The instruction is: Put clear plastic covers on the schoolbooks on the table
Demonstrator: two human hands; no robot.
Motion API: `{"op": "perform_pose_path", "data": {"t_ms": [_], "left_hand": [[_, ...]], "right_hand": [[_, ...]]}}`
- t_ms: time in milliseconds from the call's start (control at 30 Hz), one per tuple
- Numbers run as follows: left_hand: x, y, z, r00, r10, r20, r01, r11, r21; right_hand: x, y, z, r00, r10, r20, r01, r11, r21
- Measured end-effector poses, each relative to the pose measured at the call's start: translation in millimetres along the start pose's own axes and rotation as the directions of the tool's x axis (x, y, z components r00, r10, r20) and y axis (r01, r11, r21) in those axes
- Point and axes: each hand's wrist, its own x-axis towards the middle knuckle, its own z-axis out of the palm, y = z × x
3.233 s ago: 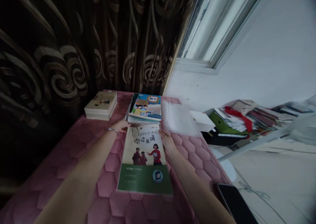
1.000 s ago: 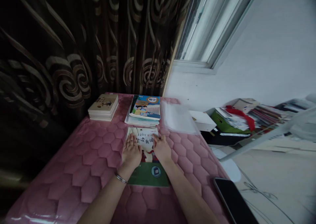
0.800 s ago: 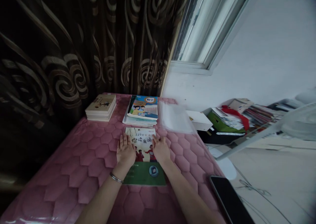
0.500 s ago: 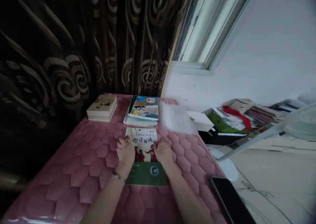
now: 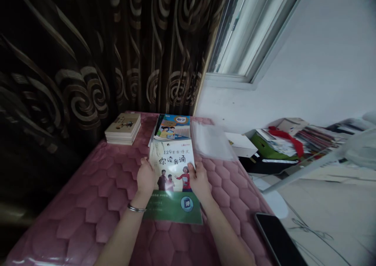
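A green and cream picture book (image 5: 173, 180) in a clear glossy cover is lifted off the pink quilted table top (image 5: 96, 195). My left hand (image 5: 146, 177), with a bracelet on the wrist, grips its left edge. My right hand (image 5: 199, 178) grips its right edge. Both hands have fingers curled round the book. The book's far end overlaps the stack of colourful books (image 5: 173, 127) behind it.
A stack of tan books (image 5: 123, 128) lies at the back left, a pile of clear plastic covers (image 5: 212, 141) at the back right. A dark phone (image 5: 279, 240) lies at the table's right edge. A patterned curtain (image 5: 96, 51) hangs behind. Cluttered books (image 5: 293, 139) lie beyond.
My hands lay flat on the book on the table, then curled at its edges. Now they grip both sides and the book is raised and tilted toward me.
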Motion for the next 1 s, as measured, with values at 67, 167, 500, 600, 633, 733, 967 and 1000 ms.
{"op": "perform_pose_path", "data": {"t_ms": [67, 167, 500, 600, 633, 733, 967, 1000], "left_hand": [[2.8, 6.5, -17.9, 0.986, 0.011, -0.168, -0.036, 0.989, -0.144], [2.6, 19.7, -41.9, 0.895, -0.005, -0.446, -0.164, 0.926, -0.339], [-15.7, 5.9, -19.0, 0.827, 0.039, -0.562, -0.34, 0.83, -0.443], [-16.2, 2.7, -18.2, 0.815, 0.075, -0.575, -0.374, 0.826, -0.421], [-15.8, 3.7, -19.5, 0.811, 0.082, -0.58, -0.382, 0.824, -0.419], [-13.3, 9.3, -25.1, 0.798, 0.088, -0.596, -0.406, 0.81, -0.424], [-7.6, 4.9, -27.6, 0.831, 0.062, -0.552, -0.377, 0.792, -0.479], [-7.8, 1.7, -24.9, 0.852, 0.07, -0.519, -0.358, 0.801, -0.479]], "right_hand": [[0.5, -14.8, -14.3, 0.993, -0.075, -0.087, 0.075, 0.997, 0.0], [2.0, -32.9, -33.7, 0.957, -0.168, -0.236, 0.16, 0.986, -0.054], [-12.7, 10.2, -19.2, 0.947, -0.144, -0.287, 0.146, 0.989, -0.014], [-13.5, 18.4, -10.6, 0.952, -0.07, -0.299, 0.092, 0.994, 0.058], [-13.2, 18.9, -7.8, 0.946, -0.045, -0.321, 0.075, 0.994, 0.082], [-11.7, 16.5, -1.9, 0.918, -0.012, -0.396, 0.067, 0.99, 0.126], [-7.5, 9.4, -8.8, 0.891, -0.091, -0.445, 0.107, 0.994, 0.012], [-7.2, 10.2, -8.9, 0.903, -0.08, -0.421, 0.094, 0.996, 0.011]]}}
